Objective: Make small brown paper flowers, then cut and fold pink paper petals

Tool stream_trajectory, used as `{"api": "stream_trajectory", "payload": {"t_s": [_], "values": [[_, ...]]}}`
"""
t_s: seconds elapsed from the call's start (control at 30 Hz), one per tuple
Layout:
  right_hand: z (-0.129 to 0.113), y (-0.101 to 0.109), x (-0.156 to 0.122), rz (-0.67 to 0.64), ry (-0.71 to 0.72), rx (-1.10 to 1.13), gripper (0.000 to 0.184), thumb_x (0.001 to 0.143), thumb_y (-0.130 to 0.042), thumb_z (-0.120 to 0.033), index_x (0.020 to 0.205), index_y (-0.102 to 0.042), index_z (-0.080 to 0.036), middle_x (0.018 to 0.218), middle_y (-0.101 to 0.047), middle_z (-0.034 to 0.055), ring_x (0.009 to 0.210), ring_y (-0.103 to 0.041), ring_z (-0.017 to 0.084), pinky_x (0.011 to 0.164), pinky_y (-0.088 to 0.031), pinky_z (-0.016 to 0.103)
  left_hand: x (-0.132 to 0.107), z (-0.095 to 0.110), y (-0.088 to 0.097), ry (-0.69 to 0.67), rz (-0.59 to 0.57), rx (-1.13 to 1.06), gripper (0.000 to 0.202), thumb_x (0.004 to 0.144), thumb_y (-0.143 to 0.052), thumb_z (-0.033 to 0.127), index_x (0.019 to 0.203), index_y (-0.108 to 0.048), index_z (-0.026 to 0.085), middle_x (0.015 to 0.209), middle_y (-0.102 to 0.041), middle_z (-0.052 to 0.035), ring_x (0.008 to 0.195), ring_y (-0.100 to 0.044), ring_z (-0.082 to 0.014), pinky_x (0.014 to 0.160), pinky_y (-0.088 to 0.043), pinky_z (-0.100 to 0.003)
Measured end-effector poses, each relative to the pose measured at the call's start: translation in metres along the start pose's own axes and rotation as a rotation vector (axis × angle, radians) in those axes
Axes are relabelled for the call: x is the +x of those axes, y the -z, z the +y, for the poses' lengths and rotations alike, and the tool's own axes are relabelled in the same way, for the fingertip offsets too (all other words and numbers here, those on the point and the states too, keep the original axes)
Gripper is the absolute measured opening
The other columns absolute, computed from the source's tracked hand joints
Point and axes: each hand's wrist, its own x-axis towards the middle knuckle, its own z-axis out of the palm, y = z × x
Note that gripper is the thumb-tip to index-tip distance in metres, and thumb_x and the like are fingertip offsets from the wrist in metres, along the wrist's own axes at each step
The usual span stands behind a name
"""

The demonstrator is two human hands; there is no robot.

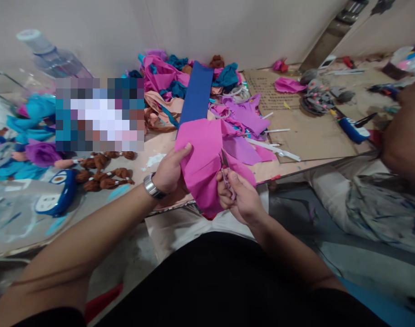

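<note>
My left hand (170, 170), with a metal watch on the wrist, grips the left edge of a folded pink sheet (202, 159) held over the table's front edge. My right hand (239, 197) is closed round small scissors (224, 165), whose blades sit in the right side of the pink sheet. A long blue sheet (196, 93) lies on the table just behind the pink one.
Pink, purple and teal scraps (234, 113) pile up at the back. Brown twisted pieces (103, 175) lie left, beside a plastic bottle (52, 56). A cardboard sheet (296, 122) with white sticks lies right. Another person (403, 136) sits at the right edge.
</note>
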Motion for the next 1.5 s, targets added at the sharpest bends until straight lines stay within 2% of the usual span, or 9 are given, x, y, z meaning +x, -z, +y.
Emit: {"api": "stream_trajectory", "payload": {"t_s": [0.13, 0.3, 0.57, 0.7, 0.8, 1.0, 1.1, 1.37, 1.5], "values": [[-0.001, -0.001, -0.001, 0.020, 0.007, -0.004, 0.062, 0.092, -0.086, -0.077, 0.113, -0.065, -0.022, 0.064, -0.044, -0.0131, 0.046, -0.021, 0.004, 0.046, -0.017, 0.021, 0.003, -0.002, 0.002, -0.034, -0.006, -0.003, 0.033, 0.092, -0.094, 0.043, 0.113, -0.086, 0.018, 0.121, -0.089, -0.0077, 0.108, -0.085, -0.0262, 0.104, -0.068, -0.040], [-0.001, 0.000, -0.001, 0.029, -0.002, -0.012, 0.066, 0.089, -0.088, -0.078, 0.114, -0.065, -0.022, 0.064, -0.044, -0.0134, 0.047, -0.022, 0.004, 0.046, -0.018, 0.020, 0.005, -0.005, 0.007, -0.096, -0.046, 0.065, 0.038, 0.090, -0.095, 0.048, 0.114, -0.087, 0.020, 0.124, -0.089, -0.0069, 0.115, -0.085, -0.0275, 0.108, -0.068, -0.040], [-0.004, -0.004, -0.005, 0.068, -0.005, -0.015, 0.069, 0.084, -0.091, -0.080, 0.108, -0.067, -0.020, 0.061, -0.043, -0.0133, 0.047, -0.024, 0.005, 0.045, -0.021, 0.020, 0.004, -0.006, 0.008, -0.164, -0.022, 0.126, 0.041, 0.086, -0.098, 0.055, 0.107, -0.085, 0.022, 0.118, -0.088, -0.0066, 0.107, -0.083, -0.0258, 0.103, -0.066, -0.038], [-0.004, -0.005, -0.006, 0.073, -0.003, 0.000, 0.070, 0.081, -0.094, -0.081, 0.100, -0.063, -0.022, 0.059, -0.043, -0.0130, 0.047, -0.025, 0.005, 0.045, -0.024, 0.020, 0.003, -0.005, 0.007, -0.188, -0.062, 0.166, 0.043, 0.083, -0.100, 0.059, 0.101, -0.086, 0.022, 0.108, -0.088, -0.0055, 0.096, -0.080, -0.0231, 0.093, -0.067, -0.036], [-0.005, -0.005, -0.005, 0.073, -0.004, 0.008, 0.070, 0.079, -0.094, -0.081, 0.097, -0.061, -0.023, 0.058, -0.044, -0.0131, 0.047, -0.025, 0.005, 0.045, -0.024, 0.019, 0.001, -0.005, 0.007, -0.183, -0.082, 0.197, 0.046, 0.083, -0.099, 0.063, 0.101, -0.086, 0.022, 0.105, -0.087, -0.0052, 0.094, -0.079, -0.0235, 0.090, -0.067, -0.036], [-0.005, -0.006, -0.004, 0.057, 0.014, 0.002, 0.067, 0.084, -0.091, -0.081, 0.099, -0.060, -0.023, 0.059, -0.042, -0.0139, 0.047, -0.022, 0.005, 0.044, -0.022, 0.019, 0.002, -0.007, 0.012, -0.209, -0.097, 0.294, 0.054, 0.085, -0.094, 0.071, 0.106, -0.084, 0.022, 0.109, -0.086, -0.0066, 0.106, -0.080, -0.0273, 0.103, -0.065, -0.041], [-0.004, -0.005, -0.004, 0.054, 0.008, -0.004, 0.066, 0.085, -0.091, -0.080, 0.099, -0.059, -0.023, 0.060, -0.041, -0.0142, 0.047, -0.022, 0.004, 0.045, -0.022, 0.019, 0.002, -0.007, 0.013, -0.199, -0.120, 0.303, 0.056, 0.083, -0.094, 0.074, 0.102, -0.083, 0.023, 0.108, -0.086, -0.0066, 0.107, -0.080, -0.0286, 0.105, -0.065, -0.042], [-0.002, -0.003, -0.002, 0.055, 0.010, -0.003, 0.065, 0.086, -0.091, -0.078, 0.098, -0.057, -0.024, 0.060, -0.040, -0.0140, 0.047, -0.022, 0.004, 0.045, -0.021, 0.019, -0.003, -0.006, 0.011, -0.158, -0.043, 0.251, 0.032, 0.091, -0.093, 0.053, 0.092, -0.081, 0.024, 0.100, -0.085, -0.0068, 0.123, -0.078, -0.0331, 0.117, -0.059, -0.043], [0.000, -0.002, 0.000, 0.057, 0.008, -0.005, 0.066, 0.086, -0.091, -0.079, 0.098, -0.056, -0.024, 0.060, -0.040, -0.0142, 0.046, -0.022, 0.005, 0.044, -0.021, 0.019, -0.004, -0.003, 0.008, -0.144, -0.045, 0.238, 0.030, 0.091, -0.094, 0.051, 0.095, -0.082, 0.023, 0.102, -0.085, -0.0066, 0.115, -0.079, -0.0317, 0.112, -0.061, -0.043]]}}
